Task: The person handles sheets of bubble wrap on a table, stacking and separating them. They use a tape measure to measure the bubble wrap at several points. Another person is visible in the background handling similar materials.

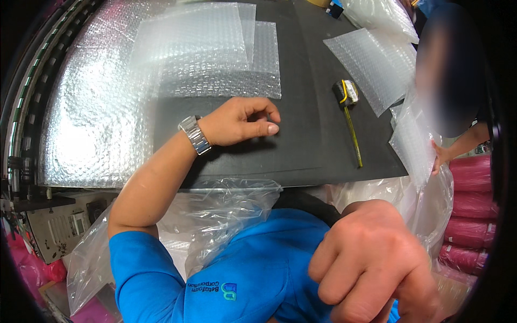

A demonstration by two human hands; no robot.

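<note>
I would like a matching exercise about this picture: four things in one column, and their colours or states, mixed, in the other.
Things:
1. left hand
2. watch
3. tape measure
4. rolls at the right

Colours or states:
A. pink, stacked
B. black and yellow, with the blade pulled out
C. half curled, holding nothing visible
D. silver, with a link band

Right pairs: 1-C, 2-D, 3-B, 4-A

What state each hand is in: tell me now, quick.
Left hand: partly open, loosely curled, nothing visible in it.
Right hand: bent inward, palm side hidden; whether closed or holding anything cannot be told.
</note>
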